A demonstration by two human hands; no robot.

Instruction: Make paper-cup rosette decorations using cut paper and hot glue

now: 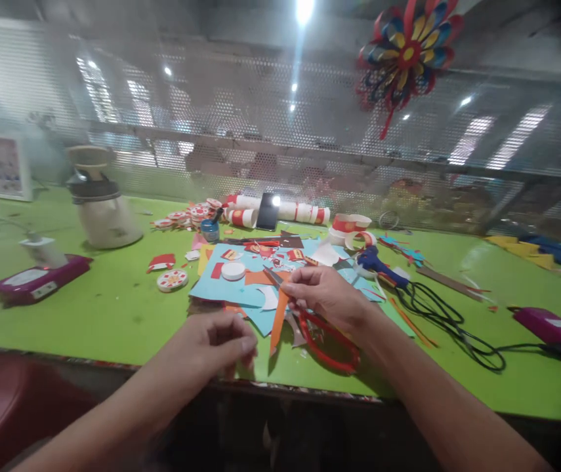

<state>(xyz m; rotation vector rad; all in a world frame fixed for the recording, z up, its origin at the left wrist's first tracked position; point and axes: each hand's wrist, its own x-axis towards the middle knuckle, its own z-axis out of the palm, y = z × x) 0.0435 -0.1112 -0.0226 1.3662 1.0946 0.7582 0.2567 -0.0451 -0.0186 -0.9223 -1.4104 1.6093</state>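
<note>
My right hand [327,295] is closed around a pair of scissors [329,344] with red handles, whose blades point away to the upper left. An orange paper strip [279,324] hangs down from its fingertips. My left hand [224,344] hovers over the table's near edge, left of the strip and apart from it. Its fingers are curled in toward the thumb and slightly blurred; whether anything is between them is hidden. Beyond both hands, blue paper sheets [211,285] lie under paper scraps and a white round lid [233,271].
A glue gun [381,267] with a black cord lies at right, near a purple power strip [556,331]. Another purple power strip [39,280] is at left. Farther back are a blue jar [210,230], a phone [268,211] and cut paper cups [349,226].
</note>
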